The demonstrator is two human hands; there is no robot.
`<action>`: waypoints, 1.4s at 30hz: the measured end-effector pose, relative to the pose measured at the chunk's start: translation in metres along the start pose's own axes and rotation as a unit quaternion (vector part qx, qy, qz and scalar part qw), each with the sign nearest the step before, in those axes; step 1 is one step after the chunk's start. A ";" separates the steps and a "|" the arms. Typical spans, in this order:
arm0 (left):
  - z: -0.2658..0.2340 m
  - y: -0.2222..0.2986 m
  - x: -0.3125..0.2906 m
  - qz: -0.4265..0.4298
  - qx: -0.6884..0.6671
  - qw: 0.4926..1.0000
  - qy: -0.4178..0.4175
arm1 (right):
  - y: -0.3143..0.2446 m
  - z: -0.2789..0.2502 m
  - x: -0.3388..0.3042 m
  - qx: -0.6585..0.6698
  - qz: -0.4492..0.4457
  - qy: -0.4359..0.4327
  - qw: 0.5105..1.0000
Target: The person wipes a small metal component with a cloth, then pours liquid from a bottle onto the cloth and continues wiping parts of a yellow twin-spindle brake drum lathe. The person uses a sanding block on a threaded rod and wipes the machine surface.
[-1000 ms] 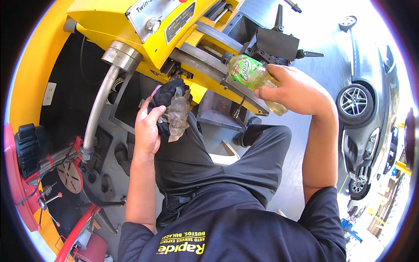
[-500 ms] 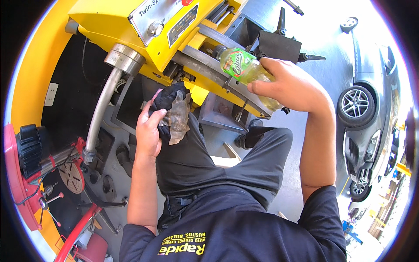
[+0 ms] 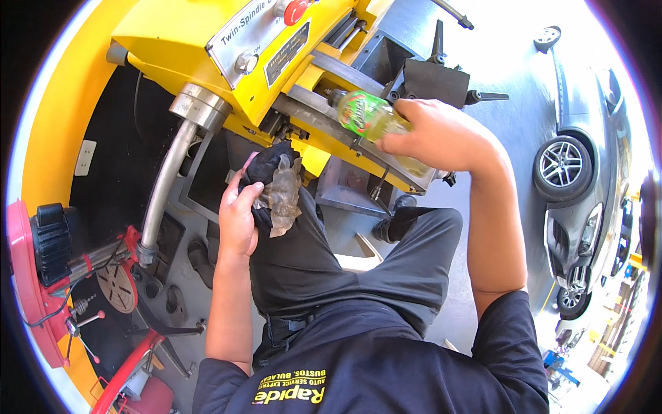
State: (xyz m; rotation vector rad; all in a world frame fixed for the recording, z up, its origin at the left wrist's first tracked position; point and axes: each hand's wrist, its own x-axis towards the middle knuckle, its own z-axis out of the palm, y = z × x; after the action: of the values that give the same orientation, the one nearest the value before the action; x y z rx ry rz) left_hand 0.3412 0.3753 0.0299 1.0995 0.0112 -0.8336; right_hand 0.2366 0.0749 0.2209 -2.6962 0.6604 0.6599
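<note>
1. right hand [image 3: 448, 134]: closed round the lower half of a clear bottle, thumb on the near side, fingers on the far side.
2. bottle [image 3: 364, 116]: dark cap, green label, yellowish liquid; tilted, cap end toward upper left; seen over the near edge of the machine's slide rails. contact with the rails: cannot tell.
3. left hand [image 3: 236, 215]: thumb and fingers pinched on a bundle, held below the machine's near edge, above the person's thigh.
4. black cloth [image 3: 272, 163]: crumpled, forming the bulk of the bundle.
5. brownish film [image 3: 283, 199]: translucent, creased, hanging along the right side of the cloth.
6. yellow machine [image 3: 165, 31]: large; silver control panel [image 3: 231, 38] on its near face, with a red button [image 3: 296, 10] at the panel's upper right corner.
7. black block [image 3: 436, 81]: toward the right end of the rails, beyond the bottle, one lever [image 3: 438, 41] standing behind it.
8. steel bar [image 3: 163, 193]: round, reaching down from a collar at the machine's lower left corner.
9. grey car [image 3: 600, 159]: well apart, at the right side of the floor [image 3: 502, 65].
</note>
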 end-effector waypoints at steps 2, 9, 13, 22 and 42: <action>0.003 0.002 -0.001 0.000 0.010 1.000 0.004 | -0.007 -0.001 0.011 0.009 -0.008 0.000 1.000; -0.005 0.003 -0.005 0.013 0.002 1.000 0.016 | 0.005 0.001 0.005 0.014 0.007 0.000 1.000; -0.010 -0.003 -0.003 0.009 0.004 1.000 0.025 | 0.003 -0.006 -0.009 -0.005 0.027 -0.013 1.000; 0.012 0.005 -0.003 0.012 0.015 1.000 0.003 | 0.023 -0.001 -0.016 0.078 0.004 0.017 0.997; 0.018 0.012 -0.005 -0.041 -0.042 0.998 -0.030 | 0.044 -0.033 0.037 0.543 -0.271 0.163 0.778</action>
State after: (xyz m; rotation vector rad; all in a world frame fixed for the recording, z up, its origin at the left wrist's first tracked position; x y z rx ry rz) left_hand 0.3380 0.3668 0.0501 0.9989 0.0413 -0.9325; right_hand 0.2560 0.0115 0.2240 -1.7054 0.1645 -0.3130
